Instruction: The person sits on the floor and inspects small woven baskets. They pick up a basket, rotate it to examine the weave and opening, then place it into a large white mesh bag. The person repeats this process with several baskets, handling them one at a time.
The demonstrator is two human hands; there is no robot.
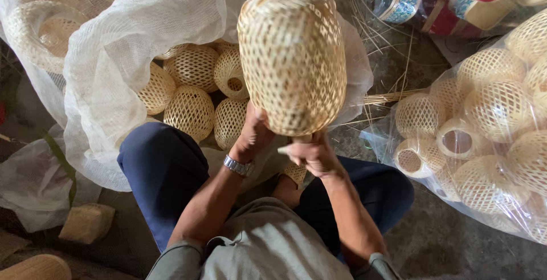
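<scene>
Two hands, the left hand (253,134) and right hand (310,154), share one large woven basket (292,57). About seven small woven baskets (190,110) show inside one white mesh sack (108,69). About ten more baskets (496,109) fill one clear plastic bag (456,200); the exact count is unclear. One wristwatch (238,166) is visible.

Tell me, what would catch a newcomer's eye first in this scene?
First, the big woven bamboo basket held up at centre, gripped at its lower edge by the left hand and right hand. Behind it on the left, a white mesh sack gapes open over a heap of smaller woven baskets. On the right, a clear plastic bag bulges with more of them.
</scene>
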